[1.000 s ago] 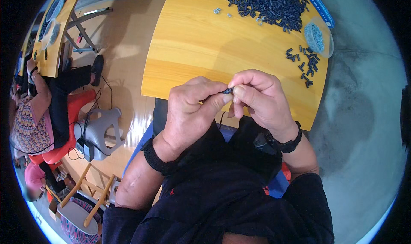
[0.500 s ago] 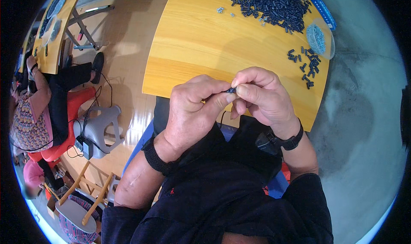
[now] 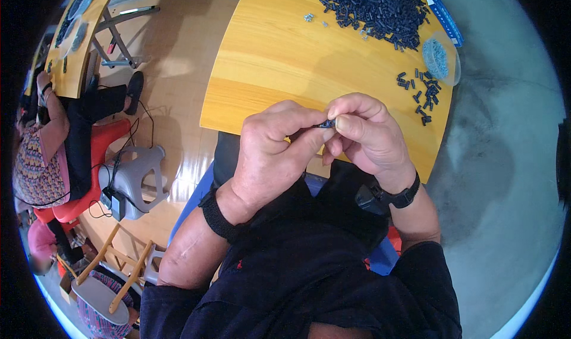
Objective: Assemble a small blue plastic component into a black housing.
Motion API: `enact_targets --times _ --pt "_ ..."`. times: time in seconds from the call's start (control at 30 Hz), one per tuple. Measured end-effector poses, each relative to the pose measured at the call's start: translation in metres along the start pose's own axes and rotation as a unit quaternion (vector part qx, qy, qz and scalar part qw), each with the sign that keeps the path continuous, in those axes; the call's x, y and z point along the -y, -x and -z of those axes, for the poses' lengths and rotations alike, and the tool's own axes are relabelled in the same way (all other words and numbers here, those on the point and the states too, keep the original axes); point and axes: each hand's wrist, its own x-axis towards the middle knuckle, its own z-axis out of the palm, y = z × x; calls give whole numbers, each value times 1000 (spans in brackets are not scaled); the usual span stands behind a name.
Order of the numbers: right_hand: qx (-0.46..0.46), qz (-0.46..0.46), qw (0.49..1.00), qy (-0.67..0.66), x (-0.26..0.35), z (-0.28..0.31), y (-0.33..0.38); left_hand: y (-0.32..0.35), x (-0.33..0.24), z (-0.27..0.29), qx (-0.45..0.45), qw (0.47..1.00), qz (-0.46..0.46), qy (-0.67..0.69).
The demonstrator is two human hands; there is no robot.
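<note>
Nothing had shifted since a second earlier — my left hand and right hand stayed pinched shut on the small black part, fitting unfinished.

Package: long flat blue pack with white print | Position: far right edge of the yellow wooden table, just beyond the heap of small black parts | Labels, signs, screens: none visible elsewhere

Round yellow wooden surface carrying a heap of small dark plastic pieces and a clear round dish; grey plastic stool on the floor.
</note>
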Motion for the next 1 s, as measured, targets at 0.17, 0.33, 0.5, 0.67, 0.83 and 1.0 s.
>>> enact_targets --times 0.17,0.33,0.5,0.67,0.83,1.0 --pt "-9 10 1000 -19 -2 -4 4 2 -4 -1 0 1000 -16 21" --pt "-15 18 1000 -14 -2 -6 5 2 -6 -1 -4 999 -15 44" --pt "-3 7 999 -42 -3 -7 5 3 -5 -2 -6 1000 -12 25" --pt "-11 -50 998 -38 2 -12 3 4 1 0 -12 999 -43 6" --pt "35 -111 993 -26 1 -8 3 4 -2 1 -2 999 -31 10" --pt "90 -107 990 21 0 -9 2 4 -4 3 33 999 -37 -4"
